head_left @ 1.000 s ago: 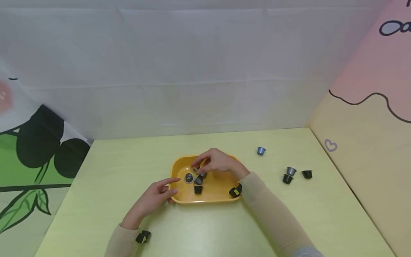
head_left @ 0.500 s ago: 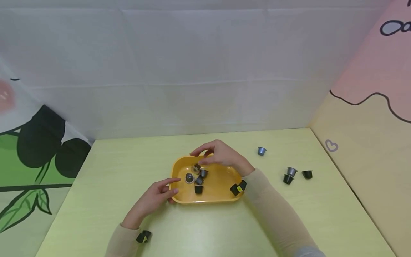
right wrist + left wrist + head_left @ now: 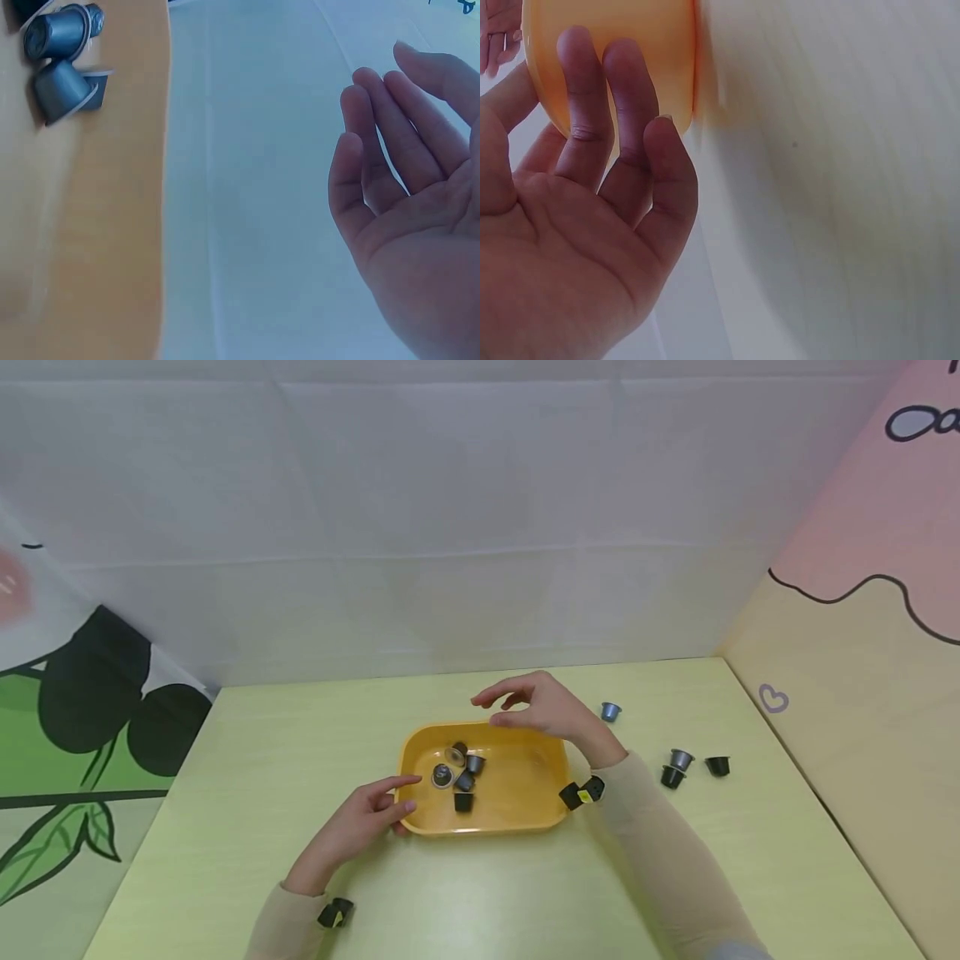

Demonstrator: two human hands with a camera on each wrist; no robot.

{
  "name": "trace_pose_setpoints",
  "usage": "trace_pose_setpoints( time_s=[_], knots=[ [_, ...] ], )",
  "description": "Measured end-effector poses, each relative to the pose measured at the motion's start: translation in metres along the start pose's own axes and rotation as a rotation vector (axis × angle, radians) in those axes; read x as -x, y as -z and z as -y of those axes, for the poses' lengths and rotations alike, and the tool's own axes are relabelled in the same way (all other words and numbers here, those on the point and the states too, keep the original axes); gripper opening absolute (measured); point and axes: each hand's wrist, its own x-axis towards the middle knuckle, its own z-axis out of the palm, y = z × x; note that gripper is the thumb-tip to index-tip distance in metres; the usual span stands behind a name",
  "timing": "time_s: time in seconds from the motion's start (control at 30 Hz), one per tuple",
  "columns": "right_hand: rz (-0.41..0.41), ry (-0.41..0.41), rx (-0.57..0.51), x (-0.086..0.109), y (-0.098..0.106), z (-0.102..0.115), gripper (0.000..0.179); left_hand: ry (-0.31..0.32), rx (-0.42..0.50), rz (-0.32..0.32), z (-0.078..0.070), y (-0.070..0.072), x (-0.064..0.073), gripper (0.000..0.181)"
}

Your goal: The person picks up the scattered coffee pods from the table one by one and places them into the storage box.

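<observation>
At the left end of a yellow tray (image 3: 517, 785), my left hand (image 3: 356, 822) holds the rim, index finger and thumb over the edge. In the left wrist view its other fingers (image 3: 630, 97) bend against the tray's outside. Several coffee capsules sit in the tray's left half: a silver-grey capsule (image 3: 475, 764), a black capsule (image 3: 463, 802), and one with its lid down (image 3: 442, 775) among them. My right hand (image 3: 543, 706) hovers over the tray's far rim. Its fingers are loosely bent with nothing between them, as the right wrist view also shows.
Right of the tray on the pale table (image 3: 247, 752) lie a blue capsule (image 3: 611, 712), a silver capsule (image 3: 681, 760) against a black one (image 3: 672, 777), and another black capsule (image 3: 717, 767). A white wall (image 3: 465, 527) rises behind; a painted panel (image 3: 847, 693) borders the right.
My right hand has let go of a capsule at the tray's left part, then risen and moved right over the far rim. My left hand has stayed at the tray.
</observation>
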Motion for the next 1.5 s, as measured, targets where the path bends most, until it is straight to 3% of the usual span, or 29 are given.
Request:
trace_pose_setpoints(
  time_s=[0.23, 0.63, 0.97, 1.23, 1.5],
  knots=[
    [-0.061, -0.028, 0.036, 0.025, 0.024, -0.010, 0.030, 0.006, -0.001, -0.005, 0.001, -0.001, 0.000, 0.050],
    [-0.170, -0.174, 0.045, 0.095, 0.073, -0.043, 0.029, 0.006, -0.002, -0.016, 0.001, -0.004, -0.002, 0.049],
    [-0.216, -0.225, 0.112, 0.148, 0.105, -0.062, 0.033, 0.018, 0.005, -0.011, 0.000, -0.007, -0.003, 0.049],
    [-0.257, -0.288, 0.154, 0.186, 0.119, -0.077, 0.036, 0.010, -0.005, -0.008, 0.000, -0.007, -0.004, 0.049],
    [-0.282, -0.309, 0.165, 0.210, 0.121, -0.091, 0.036, 0.025, -0.001, -0.011, 0.001, -0.007, -0.004, 0.049]
  ],
)
